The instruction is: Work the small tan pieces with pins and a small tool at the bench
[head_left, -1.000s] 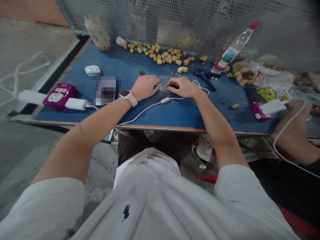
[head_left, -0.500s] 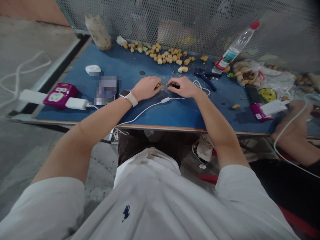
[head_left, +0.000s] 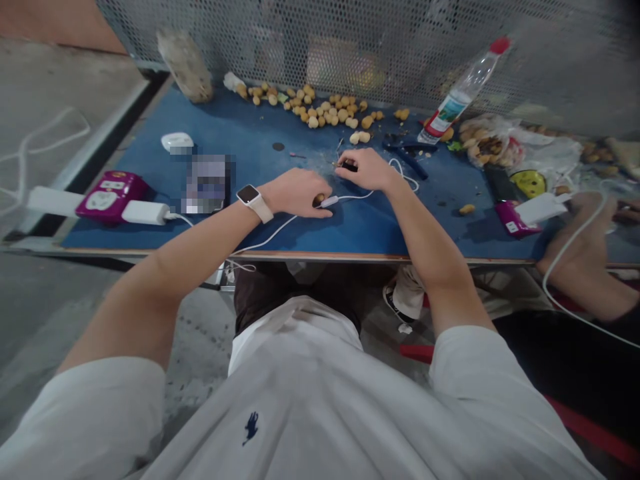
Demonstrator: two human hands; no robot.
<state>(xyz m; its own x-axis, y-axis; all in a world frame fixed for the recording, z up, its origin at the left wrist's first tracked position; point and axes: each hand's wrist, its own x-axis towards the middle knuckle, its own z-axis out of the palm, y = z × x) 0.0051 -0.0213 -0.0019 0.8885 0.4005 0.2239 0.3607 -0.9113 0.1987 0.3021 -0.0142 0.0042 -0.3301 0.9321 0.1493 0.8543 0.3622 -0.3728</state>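
Both of your hands rest on the blue tabletop (head_left: 350, 230). Your left hand (head_left: 297, 191), with a smartwatch (head_left: 249, 195) on the wrist, has its fingers curled around a small brown nut (head_left: 319, 199), which sits near the front middle of the tabletop, touching the white cable (head_left: 280, 227) and its inline piece. Your right hand (head_left: 365, 168) lies a little farther back, with fingers closed on a small dark tool (head_left: 349, 167); what kind of tool I cannot tell. Behind your hands, many light brown nuts (head_left: 325, 115) are scattered along the mesh wall (head_left: 350, 40). Blue pliers (head_left: 407, 155) lie just to the right of your right hand, and a plastic bottle (head_left: 463, 90) leans beyond them. At the left stands a magenta power strip (head_left: 107, 197). At the far right, another person's hand (head_left: 580, 253) rests at the tabletop's edge.
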